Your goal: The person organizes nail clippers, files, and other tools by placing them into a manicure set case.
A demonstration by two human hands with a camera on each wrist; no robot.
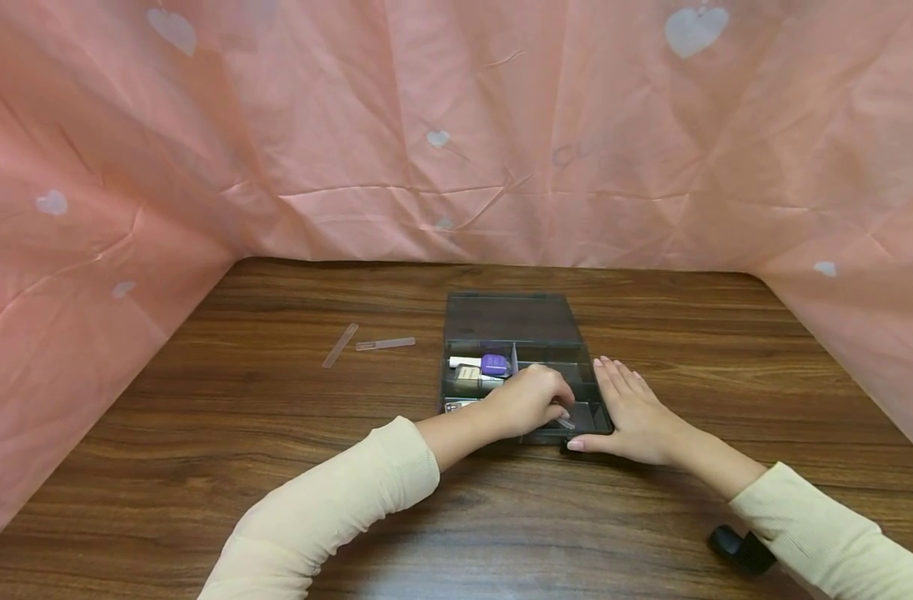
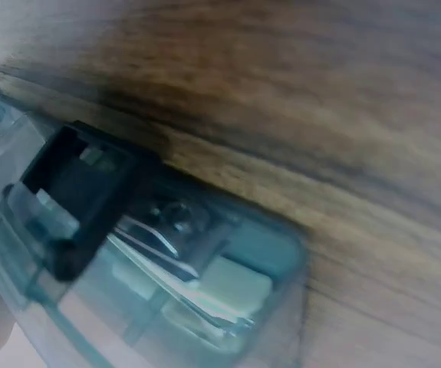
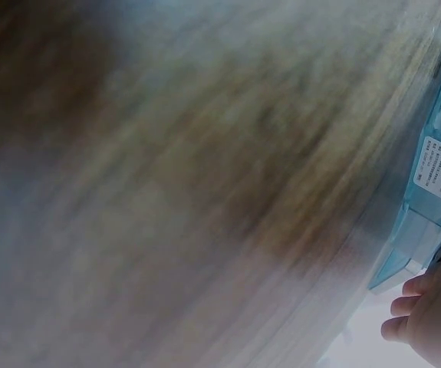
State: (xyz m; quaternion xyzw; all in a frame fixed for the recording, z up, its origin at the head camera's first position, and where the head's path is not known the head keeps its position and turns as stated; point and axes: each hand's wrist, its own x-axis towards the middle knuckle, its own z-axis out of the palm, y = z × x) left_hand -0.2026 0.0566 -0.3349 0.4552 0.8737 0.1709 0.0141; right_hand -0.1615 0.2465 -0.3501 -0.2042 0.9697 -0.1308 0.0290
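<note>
A dark see-through compartment box (image 1: 511, 317) lies on the table with its lid swung back. In its left part are a purple nail polish bottle (image 1: 496, 365) and a pale yellow one (image 1: 467, 373). My left hand (image 1: 527, 400) reaches into the right part and pinches a small clear plastic divider (image 1: 566, 423); its far end is hidden. My right hand (image 1: 636, 419) rests along the box's right side, fingers straight, thumb at the front edge. In the left wrist view, metal and cream items (image 2: 232, 287) show through the wall near a black latch (image 2: 82, 188).
Two clear plastic strips, one slanted (image 1: 340, 346) and one nearly level (image 1: 385, 343), lie on the wooden table left of the box. A black object (image 1: 741, 550) sits by the right sleeve. A pink curtain (image 1: 486, 167) surrounds the table's back and sides.
</note>
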